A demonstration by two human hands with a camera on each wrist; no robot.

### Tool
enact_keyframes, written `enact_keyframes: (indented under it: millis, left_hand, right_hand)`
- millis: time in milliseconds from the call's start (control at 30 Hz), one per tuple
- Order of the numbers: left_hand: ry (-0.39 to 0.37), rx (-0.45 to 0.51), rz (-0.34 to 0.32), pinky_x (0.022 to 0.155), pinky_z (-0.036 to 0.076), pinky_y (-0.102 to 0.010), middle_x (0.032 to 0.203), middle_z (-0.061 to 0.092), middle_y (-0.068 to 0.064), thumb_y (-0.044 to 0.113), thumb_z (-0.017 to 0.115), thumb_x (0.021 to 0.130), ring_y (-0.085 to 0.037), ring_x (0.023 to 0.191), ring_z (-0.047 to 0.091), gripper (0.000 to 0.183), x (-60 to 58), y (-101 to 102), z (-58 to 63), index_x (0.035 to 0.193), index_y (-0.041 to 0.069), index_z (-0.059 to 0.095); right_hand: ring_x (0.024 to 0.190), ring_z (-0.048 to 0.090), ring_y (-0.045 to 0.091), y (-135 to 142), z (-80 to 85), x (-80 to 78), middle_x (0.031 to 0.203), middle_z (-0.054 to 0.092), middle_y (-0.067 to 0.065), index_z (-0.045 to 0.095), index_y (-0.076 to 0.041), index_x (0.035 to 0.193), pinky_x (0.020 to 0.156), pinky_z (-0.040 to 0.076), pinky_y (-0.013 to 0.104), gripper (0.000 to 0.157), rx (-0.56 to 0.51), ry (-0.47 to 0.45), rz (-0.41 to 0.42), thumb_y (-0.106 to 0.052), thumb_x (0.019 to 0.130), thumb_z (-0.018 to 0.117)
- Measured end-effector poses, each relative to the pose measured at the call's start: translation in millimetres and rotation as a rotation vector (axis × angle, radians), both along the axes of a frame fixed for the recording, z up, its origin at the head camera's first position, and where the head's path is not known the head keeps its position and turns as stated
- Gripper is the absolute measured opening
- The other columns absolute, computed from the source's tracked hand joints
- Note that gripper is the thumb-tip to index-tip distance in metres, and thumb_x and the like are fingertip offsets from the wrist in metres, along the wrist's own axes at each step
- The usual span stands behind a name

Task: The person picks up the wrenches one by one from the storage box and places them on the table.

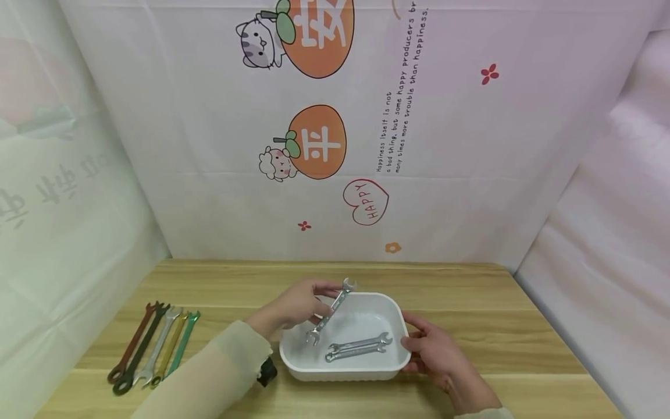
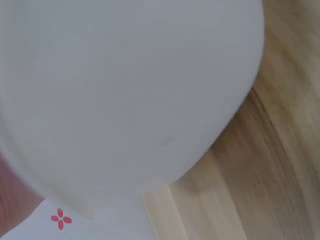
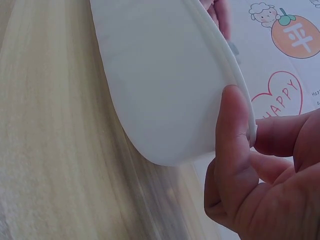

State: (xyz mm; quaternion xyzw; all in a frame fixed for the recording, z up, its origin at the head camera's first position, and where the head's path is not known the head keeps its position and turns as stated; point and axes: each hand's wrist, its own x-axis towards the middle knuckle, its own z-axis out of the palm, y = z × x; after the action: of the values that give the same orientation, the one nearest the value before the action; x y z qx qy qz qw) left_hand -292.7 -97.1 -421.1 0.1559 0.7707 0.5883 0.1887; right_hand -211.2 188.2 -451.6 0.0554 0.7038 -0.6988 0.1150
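Over the left side of a white plastic basin [image 1: 340, 376], my left hand [image 1: 298, 304] holds a silver open-ended wrench [image 1: 335, 307] at a slant. Inside the basin, other silver wrenches [image 1: 361, 347] lie close together on the bottom. My right hand [image 1: 433, 350] grips the basin's right rim; in the right wrist view, the thumb and fingers of that hand [image 3: 250, 170] pinch the edge of the basin [image 3: 160, 90]. The basin's wall [image 2: 130, 90] fills most of the left wrist view, which hides the held wrench.
Several wrenches in red, black, silver, gold and green [image 1: 157, 346] lie side by side on the wooden table [image 1: 455, 297] at the left. A printed white cloth [image 1: 445, 192] hangs behind the table, with more cloth at both sides.
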Motion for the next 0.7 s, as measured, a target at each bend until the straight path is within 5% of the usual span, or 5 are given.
enact_keyframes:
  millis: [133,367,700]
  left_hand:
    - [-0.045,0.045,0.047,0.067,0.058,-0.039,0.128,0.063,-0.01,-0.011,0.068,0.078,-0.033,0.095,0.065,0.061,1.4,-6,6.8,0.134,0.01,0.063]
    - [-0.106,0.102,0.225,0.071,0.058,-0.039,0.134,0.06,-0.012,-0.012,0.065,0.08,-0.037,0.101,0.064,0.062,6.1,-26,17.8,0.138,0.008,0.059]
    - [-0.068,0.084,0.36,0.075,0.058,-0.04,0.143,0.048,-0.024,-0.01,0.063,0.085,-0.027,0.091,0.064,0.063,23.7,-98,19.4,0.145,0.0,0.047]
  right_hand:
    - [0.073,0.064,0.029,1,-0.3,-0.1,0.11,0.05,0.027,0.037,-0.002,0.152,0.054,0.057,0.034,0.061,0.0,-0.002,0.003,0.006,0.094,0.055]
    - [0.073,0.063,0.029,2,0.7,0.4,0.111,0.051,0.027,0.038,-0.002,0.151,0.053,0.056,0.032,0.06,0.003,-0.002,-0.006,0.006,0.094,0.055]
    - [0.073,0.064,0.029,1,1.7,1.5,0.112,0.053,0.027,0.038,-0.001,0.151,0.054,0.056,0.032,0.059,0.008,-0.005,0.0,0.005,0.095,0.055]
